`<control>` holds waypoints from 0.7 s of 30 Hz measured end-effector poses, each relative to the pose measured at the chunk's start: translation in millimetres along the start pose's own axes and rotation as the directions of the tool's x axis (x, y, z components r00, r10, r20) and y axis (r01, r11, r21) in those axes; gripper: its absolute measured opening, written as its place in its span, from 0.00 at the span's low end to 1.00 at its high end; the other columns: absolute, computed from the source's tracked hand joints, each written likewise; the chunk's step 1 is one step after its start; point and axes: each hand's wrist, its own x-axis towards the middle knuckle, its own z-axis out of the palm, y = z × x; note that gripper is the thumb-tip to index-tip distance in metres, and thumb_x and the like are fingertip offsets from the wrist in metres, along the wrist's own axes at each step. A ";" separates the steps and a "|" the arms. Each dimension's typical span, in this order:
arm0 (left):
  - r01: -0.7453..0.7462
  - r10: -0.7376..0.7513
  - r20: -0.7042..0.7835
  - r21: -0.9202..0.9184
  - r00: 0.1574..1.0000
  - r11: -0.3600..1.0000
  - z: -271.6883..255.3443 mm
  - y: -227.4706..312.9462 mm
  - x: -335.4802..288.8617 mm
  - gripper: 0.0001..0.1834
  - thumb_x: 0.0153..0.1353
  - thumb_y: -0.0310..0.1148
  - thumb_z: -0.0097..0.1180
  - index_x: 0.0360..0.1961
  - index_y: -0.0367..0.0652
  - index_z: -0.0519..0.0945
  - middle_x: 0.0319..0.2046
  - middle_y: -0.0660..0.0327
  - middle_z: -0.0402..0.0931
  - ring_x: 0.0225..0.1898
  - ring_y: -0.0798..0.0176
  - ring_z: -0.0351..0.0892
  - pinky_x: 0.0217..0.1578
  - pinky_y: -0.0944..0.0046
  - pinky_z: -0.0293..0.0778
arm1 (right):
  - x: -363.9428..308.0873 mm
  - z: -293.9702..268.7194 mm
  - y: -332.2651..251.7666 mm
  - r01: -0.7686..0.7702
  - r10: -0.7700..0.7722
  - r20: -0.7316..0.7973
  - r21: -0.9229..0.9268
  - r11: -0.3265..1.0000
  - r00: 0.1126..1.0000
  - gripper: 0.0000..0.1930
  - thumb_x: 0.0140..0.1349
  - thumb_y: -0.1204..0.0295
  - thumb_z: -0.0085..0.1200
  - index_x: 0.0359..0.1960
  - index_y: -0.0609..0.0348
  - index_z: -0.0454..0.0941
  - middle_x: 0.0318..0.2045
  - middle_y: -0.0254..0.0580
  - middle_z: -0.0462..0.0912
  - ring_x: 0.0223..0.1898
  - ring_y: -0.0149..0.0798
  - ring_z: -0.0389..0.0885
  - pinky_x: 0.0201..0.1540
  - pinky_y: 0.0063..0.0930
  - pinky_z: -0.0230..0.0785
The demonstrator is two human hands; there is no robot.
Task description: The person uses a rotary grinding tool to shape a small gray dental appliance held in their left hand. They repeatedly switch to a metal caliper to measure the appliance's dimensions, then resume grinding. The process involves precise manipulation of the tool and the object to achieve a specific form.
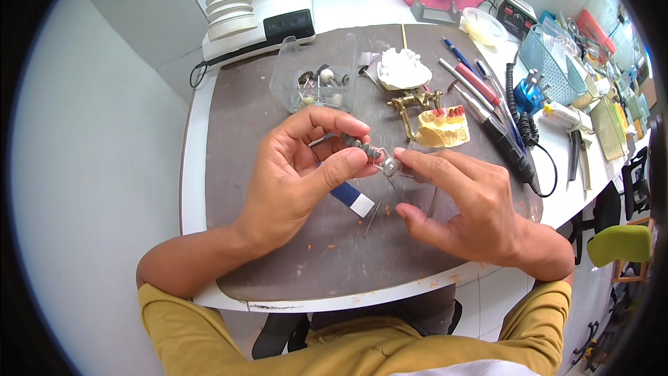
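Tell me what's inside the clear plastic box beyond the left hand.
The clear plastic box holds jumbled rotary bits on thin metal shanks, their heads white, brown and dark. Whatever lies beneath the top ones is covered.

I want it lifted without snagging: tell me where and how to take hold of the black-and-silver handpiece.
Probably the thick black rear body of the handpiece, from above and the near left: it lies slantwise, bare mat borders that side, the pink-handled tool lies beyond its slim front, and the cord loops off behind.
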 end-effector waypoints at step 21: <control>0.045 -0.045 -0.025 0.004 0.999 0.999 -1.5 -0.1 1.4 0.12 0.62 0.30 0.59 0.44 0.40 0.72 0.42 0.57 0.75 0.46 0.61 0.80 0.47 0.66 0.79 | -0.3 -1.8 2.3 0.050 -0.051 -0.003 -0.118 0.992 0.999 0.26 0.47 0.71 0.66 0.50 0.62 0.76 0.32 0.44 0.82 0.28 0.41 0.81 0.31 0.30 0.74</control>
